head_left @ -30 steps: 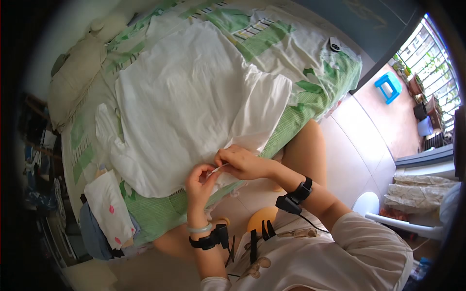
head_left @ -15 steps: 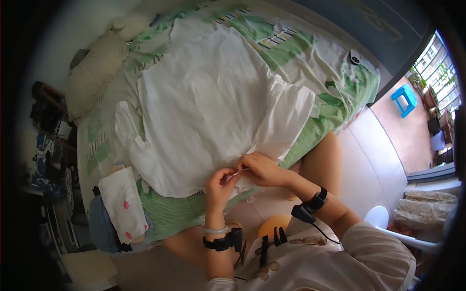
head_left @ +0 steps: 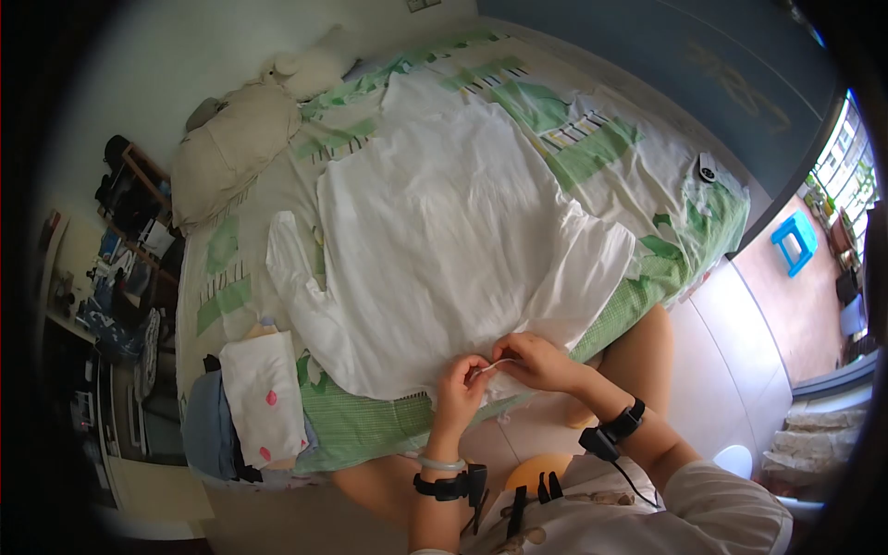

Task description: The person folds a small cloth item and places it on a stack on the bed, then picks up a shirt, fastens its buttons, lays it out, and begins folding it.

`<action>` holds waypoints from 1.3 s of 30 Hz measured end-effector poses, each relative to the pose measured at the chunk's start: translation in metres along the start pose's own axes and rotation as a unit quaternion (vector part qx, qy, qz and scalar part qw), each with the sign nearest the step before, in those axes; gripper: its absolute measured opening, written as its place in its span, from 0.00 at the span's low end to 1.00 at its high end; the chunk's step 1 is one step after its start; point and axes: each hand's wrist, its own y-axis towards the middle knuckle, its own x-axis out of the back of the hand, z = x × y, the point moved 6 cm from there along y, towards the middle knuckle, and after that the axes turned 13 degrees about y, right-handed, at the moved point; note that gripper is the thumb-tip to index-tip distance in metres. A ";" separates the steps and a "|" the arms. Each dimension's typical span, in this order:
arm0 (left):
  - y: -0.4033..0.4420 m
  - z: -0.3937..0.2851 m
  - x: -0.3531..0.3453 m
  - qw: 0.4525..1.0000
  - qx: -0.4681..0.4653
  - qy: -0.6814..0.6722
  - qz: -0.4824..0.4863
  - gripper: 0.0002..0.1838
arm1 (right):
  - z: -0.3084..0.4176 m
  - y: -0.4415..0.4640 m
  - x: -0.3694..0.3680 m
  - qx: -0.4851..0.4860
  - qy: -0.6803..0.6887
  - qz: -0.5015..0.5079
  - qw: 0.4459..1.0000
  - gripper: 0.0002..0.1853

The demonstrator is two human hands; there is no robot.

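A white long-sleeved shirt [head_left: 435,222] lies spread over the bed, its sleeves out to either side. At its near edge, my left hand [head_left: 460,388] pinches a narrow strip of the white cloth between thumb and fingers. My right hand [head_left: 536,363] is closed on the same strip, just to the right of the left one. The strip shows as a thin pale line between the two hands. Whether it belongs to the collar or another edge, I cannot tell.
The bed [head_left: 361,425] has a green and white cover. Folded clothes [head_left: 264,398] are stacked at its near left corner. A beige pillow [head_left: 236,148] and a white remote [head_left: 707,168] also lie on it. A blue stool [head_left: 794,242] stands beyond the doorway.
The view has shifted, so the bed and hands appear lower and further right. Both hands still pinch the shirt's edge, with slightly more of the strip showing between them.
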 end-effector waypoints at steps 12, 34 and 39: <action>-0.002 -0.002 -0.004 0.996 -0.040 0.025 -0.070 0.05 | -0.001 -0.011 -0.008 0.055 -0.022 -0.119 0.991 0.14; -0.010 -0.012 0.001 0.972 -0.122 0.108 -0.168 0.09 | 0.002 -0.004 -0.003 0.066 -0.064 -0.095 0.991 0.10; -0.015 -0.018 0.002 0.957 -0.150 0.147 -0.199 0.09 | 0.005 -0.005 -0.005 0.057 -0.073 -0.079 0.993 0.11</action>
